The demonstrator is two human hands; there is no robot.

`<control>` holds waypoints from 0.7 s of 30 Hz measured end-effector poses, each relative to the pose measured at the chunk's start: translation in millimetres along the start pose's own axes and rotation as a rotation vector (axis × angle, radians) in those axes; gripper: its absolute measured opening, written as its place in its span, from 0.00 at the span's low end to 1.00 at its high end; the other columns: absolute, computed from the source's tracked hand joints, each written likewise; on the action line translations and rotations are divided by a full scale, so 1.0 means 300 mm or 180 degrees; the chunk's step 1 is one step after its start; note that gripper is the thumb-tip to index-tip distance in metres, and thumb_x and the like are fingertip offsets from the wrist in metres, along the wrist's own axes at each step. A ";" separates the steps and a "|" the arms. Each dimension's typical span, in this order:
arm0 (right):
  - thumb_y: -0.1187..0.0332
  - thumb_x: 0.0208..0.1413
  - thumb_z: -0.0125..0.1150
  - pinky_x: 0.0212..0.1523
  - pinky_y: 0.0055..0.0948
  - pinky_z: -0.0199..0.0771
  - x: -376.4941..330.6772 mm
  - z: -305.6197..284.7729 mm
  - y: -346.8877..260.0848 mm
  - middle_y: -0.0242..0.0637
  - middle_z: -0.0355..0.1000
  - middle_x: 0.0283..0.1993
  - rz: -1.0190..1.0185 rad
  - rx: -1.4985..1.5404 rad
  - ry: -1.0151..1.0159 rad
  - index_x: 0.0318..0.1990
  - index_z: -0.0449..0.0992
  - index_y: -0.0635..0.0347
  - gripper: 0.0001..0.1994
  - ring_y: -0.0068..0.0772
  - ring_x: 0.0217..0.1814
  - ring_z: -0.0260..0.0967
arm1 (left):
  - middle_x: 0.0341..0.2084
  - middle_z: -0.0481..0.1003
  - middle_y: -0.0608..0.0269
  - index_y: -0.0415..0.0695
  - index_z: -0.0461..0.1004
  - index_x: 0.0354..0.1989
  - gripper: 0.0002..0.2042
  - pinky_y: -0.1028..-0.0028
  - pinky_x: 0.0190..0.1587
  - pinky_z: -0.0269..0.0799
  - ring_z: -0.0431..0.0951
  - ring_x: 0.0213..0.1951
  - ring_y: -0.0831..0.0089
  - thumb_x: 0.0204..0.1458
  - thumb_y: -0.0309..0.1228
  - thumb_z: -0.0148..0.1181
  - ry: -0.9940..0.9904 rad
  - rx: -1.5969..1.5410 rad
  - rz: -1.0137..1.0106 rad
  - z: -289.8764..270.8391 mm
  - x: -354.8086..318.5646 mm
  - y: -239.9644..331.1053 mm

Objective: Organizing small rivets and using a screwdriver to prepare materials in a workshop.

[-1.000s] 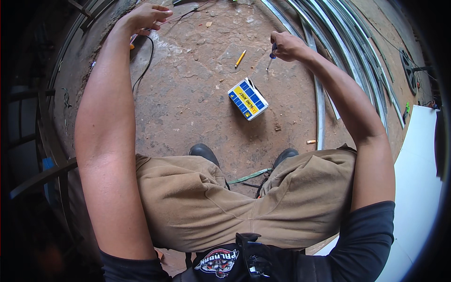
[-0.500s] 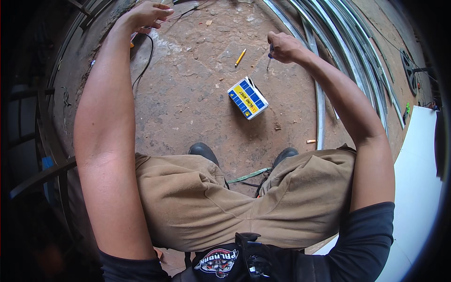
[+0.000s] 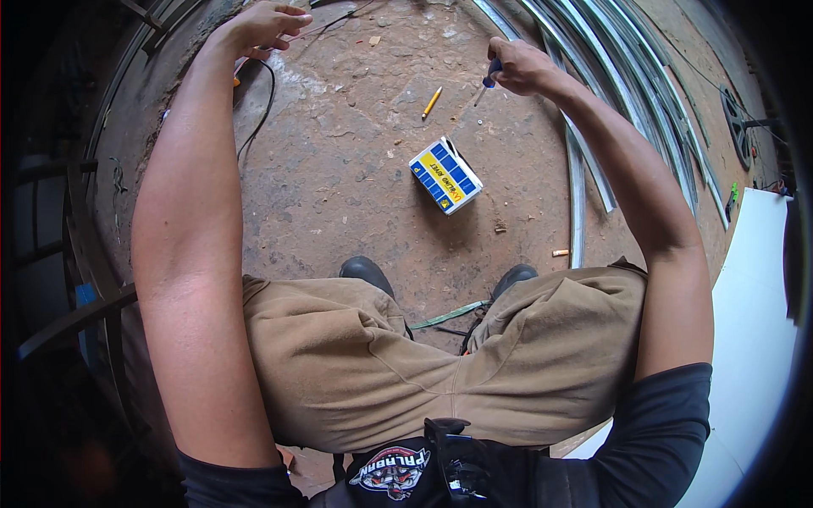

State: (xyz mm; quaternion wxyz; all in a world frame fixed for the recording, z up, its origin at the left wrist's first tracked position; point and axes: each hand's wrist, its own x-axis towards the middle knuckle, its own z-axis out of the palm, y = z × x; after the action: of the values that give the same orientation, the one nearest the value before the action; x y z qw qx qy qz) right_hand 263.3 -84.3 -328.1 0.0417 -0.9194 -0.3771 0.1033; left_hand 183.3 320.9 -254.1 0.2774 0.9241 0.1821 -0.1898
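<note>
My right hand (image 3: 518,66) is closed around the blue and dark handle of a screwdriver (image 3: 489,83), its thin shaft slanting down toward the ground. A small pale ring-like piece (image 3: 480,122) lies just below the tip. Up at the far left, my left hand (image 3: 269,27) has its fingers loosely apart, with nothing visible in it. Beneath it run a thin reddish wire (image 3: 320,30) and a black cable (image 3: 273,93). Between my arms lie a yellow pencil-like stick (image 3: 432,103) and a blue, yellow and white box (image 3: 445,176) with its top flap partly raised.
Long metal channels (image 3: 622,80) lie along the right. A white sheet (image 3: 754,279) is at the far right, near a dark wheel-shaped object (image 3: 738,127). A cigarette-butt-like piece (image 3: 561,253) and a green strap (image 3: 449,315) lie on the rough concrete floor (image 3: 339,195) near my shoes.
My right hand has moved slightly up and away with the screwdriver, whose tip has lifted and swung left. The small ring-like piece now shows. My left hand has barely moved.
</note>
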 end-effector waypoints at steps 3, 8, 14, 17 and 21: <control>0.67 0.53 0.57 0.48 0.43 0.74 -0.014 0.039 -0.007 0.55 0.75 0.43 0.0068 -0.0035 -0.0162 0.45 0.72 0.64 0.14 0.54 0.49 0.74 | 0.46 0.75 0.69 0.57 0.65 0.65 0.30 0.61 0.50 0.67 0.75 0.42 0.74 0.56 0.54 0.58 0.0043 -0.0020 0.0001 0.006 0.000 -0.004; 0.69 0.52 0.55 0.50 0.44 0.73 -0.022 0.081 -0.014 0.56 0.75 0.45 0.0148 -0.0034 -0.0336 0.46 0.70 0.65 0.14 0.55 0.51 0.73 | 0.49 0.75 0.66 0.57 0.65 0.66 0.30 0.59 0.51 0.67 0.76 0.43 0.71 0.57 0.55 0.58 0.0075 0.0014 0.0012 0.014 0.001 -0.012; 0.70 0.51 0.56 0.48 0.46 0.73 -0.024 0.089 0.010 0.56 0.75 0.42 0.0267 0.0240 -0.0324 0.45 0.71 0.65 0.14 0.56 0.48 0.74 | 0.50 0.74 0.65 0.57 0.64 0.66 0.31 0.59 0.52 0.67 0.76 0.44 0.70 0.57 0.55 0.58 0.0124 0.0027 0.0030 0.017 0.002 -0.014; 0.70 0.51 0.55 0.47 0.47 0.72 -0.033 0.102 0.000 0.57 0.75 0.41 0.0134 0.0327 -0.0207 0.45 0.71 0.65 0.14 0.56 0.48 0.74 | 0.49 0.75 0.66 0.56 0.65 0.66 0.31 0.60 0.51 0.67 0.76 0.43 0.71 0.56 0.55 0.58 0.0078 0.0025 0.0017 0.006 0.006 -0.008; 0.71 0.52 0.54 0.46 0.47 0.72 -0.041 0.091 -0.051 0.57 0.75 0.41 0.0100 0.0132 -0.0276 0.46 0.71 0.64 0.13 0.56 0.47 0.74 | 0.46 0.76 0.68 0.57 0.65 0.66 0.30 0.62 0.49 0.67 0.76 0.42 0.74 0.56 0.54 0.59 0.0021 -0.0012 0.0008 -0.003 0.000 0.005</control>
State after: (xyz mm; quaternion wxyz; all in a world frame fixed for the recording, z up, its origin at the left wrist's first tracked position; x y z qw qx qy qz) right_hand 238.1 -82.1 -350.5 0.0428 -0.9188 -0.3619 0.1515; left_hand 184.3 320.2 -252.7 0.2788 0.9244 0.1822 -0.1861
